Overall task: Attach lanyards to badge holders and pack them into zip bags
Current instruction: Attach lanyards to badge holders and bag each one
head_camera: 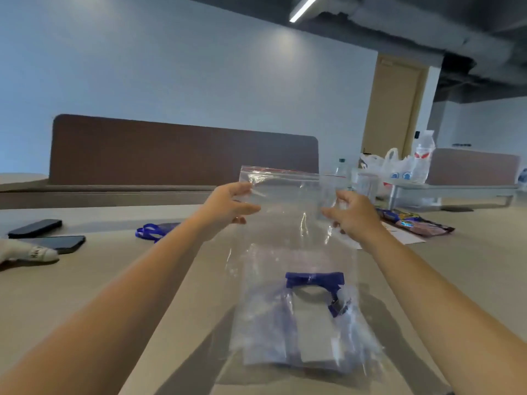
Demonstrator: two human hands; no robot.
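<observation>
Your left hand [232, 205] and right hand [352, 210] are both raised in front of you, each pinching an upper side edge of the clear zip bag [288, 223] just under its red-lined mouth. The fingers are curled onto the plastic with thumbs in front; neither hand is released. The bag hangs upright between them, its bottom resting on or hanging just above the table [85, 295] close to you; I cannot tell which.

Inside, at the bottom of the bag, sits the badge holder [315, 334] with its white insert, and the blue lanyard [313, 279] lies across the top of it, a clip showing at its right end. So the packing step looks nearly done for this set: the contents are in and settled low, and the mouth looks not yet sealed, though it is hard to be sure.

Your next move is likely to close the zip. That calls for sliding your pinch up to the red strip and pressing along it from one side to the other, keeping the two lips aligned.

Further off, another blue lanyard [151, 230] lies on the table to your left, beyond it two dark phones [47, 233].
</observation>
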